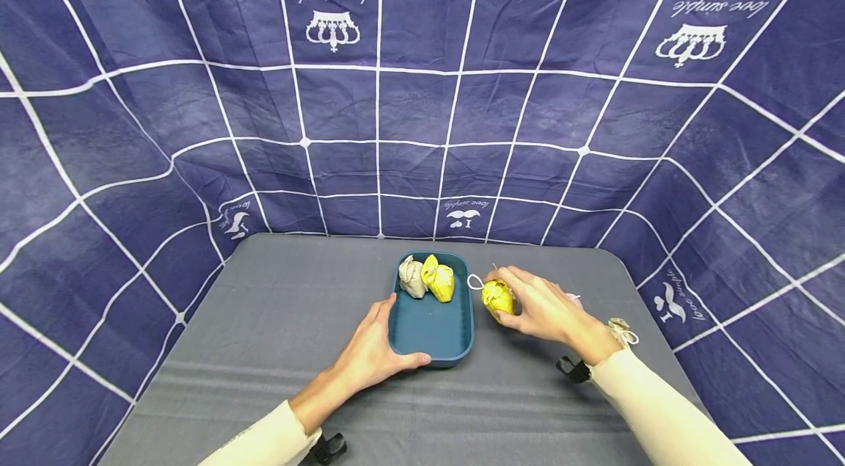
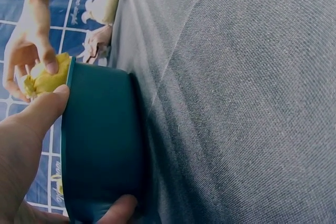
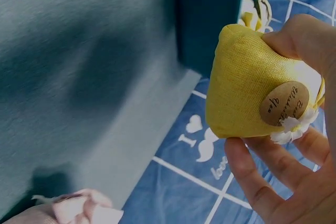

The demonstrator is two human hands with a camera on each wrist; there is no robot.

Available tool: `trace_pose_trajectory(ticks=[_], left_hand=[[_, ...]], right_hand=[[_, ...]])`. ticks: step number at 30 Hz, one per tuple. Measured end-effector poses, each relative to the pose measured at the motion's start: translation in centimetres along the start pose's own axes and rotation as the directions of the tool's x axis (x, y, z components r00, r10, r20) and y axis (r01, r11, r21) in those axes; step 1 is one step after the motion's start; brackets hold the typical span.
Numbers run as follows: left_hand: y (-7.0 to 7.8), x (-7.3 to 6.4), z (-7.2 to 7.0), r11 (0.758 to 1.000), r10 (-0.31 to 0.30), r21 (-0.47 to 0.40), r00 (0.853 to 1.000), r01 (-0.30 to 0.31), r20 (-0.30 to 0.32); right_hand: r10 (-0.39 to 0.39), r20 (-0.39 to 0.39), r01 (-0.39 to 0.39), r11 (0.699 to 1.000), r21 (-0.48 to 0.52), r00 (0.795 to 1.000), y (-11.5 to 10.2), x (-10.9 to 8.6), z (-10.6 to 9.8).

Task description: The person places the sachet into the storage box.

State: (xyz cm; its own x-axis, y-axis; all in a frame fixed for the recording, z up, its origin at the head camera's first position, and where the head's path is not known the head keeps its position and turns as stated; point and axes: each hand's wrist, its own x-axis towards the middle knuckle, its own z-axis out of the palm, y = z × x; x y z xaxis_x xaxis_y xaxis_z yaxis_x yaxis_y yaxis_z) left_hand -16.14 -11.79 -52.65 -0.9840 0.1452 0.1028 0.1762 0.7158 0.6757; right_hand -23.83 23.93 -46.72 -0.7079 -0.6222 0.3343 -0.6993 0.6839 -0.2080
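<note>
1. Nearest, a black strap point(image 1: 326, 448) sits at my left cuff, on the near-left side of the blue tray point(image 1: 432, 326), above the grey table point(image 1: 495, 407)
2. My left hand point(image 1: 370, 352) grips the tray's near-left corner, thumb on its near rim and fingers along its left side
3. Well to the right of the tray, a beige pouch point(image 1: 618, 326) with white cord lies partly hidden by my right forearm
4. My right hand point(image 1: 544, 308) is just right of the tray, thumb and fingers pinching a yellow pouch point(image 1: 496, 297) raised off the table; this pouch bears a round brown sticker point(image 3: 284, 103) and a small white flower point(image 3: 294, 129)
5. A pink pouch point(image 3: 79, 211) lies right of the tray, beyond my right hand and mostly hidden by it
6. Inside the tray, at its far end, a cream pouch point(image 1: 412, 278) lies left of a second yellow pouch point(image 1: 441, 286), the two touching
7. Farthest, behind the tray, hangs a blue cloth point(image 1: 422, 106) with white grid lines
</note>
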Motion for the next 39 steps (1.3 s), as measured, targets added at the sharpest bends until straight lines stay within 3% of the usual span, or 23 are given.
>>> trace_pose_trajectory(ticks=[16, 39], left_hand=[[-0.4, 0.0, -0.7, 0.998, -0.047, -0.043, 0.997, 0.05, 0.054], [0.1, -0.2, -0.7, 0.997, -0.054, -0.047, 0.998, 0.056, 0.035]], right_hand=[[-0.028, -0.015, 0.03, 0.991, 0.13, 0.999, -2.5, 3.3, 0.0], [-0.073, -0.01, 0.074, 0.968, 0.239, 0.997, -4.9, 7.2, 1.7]])
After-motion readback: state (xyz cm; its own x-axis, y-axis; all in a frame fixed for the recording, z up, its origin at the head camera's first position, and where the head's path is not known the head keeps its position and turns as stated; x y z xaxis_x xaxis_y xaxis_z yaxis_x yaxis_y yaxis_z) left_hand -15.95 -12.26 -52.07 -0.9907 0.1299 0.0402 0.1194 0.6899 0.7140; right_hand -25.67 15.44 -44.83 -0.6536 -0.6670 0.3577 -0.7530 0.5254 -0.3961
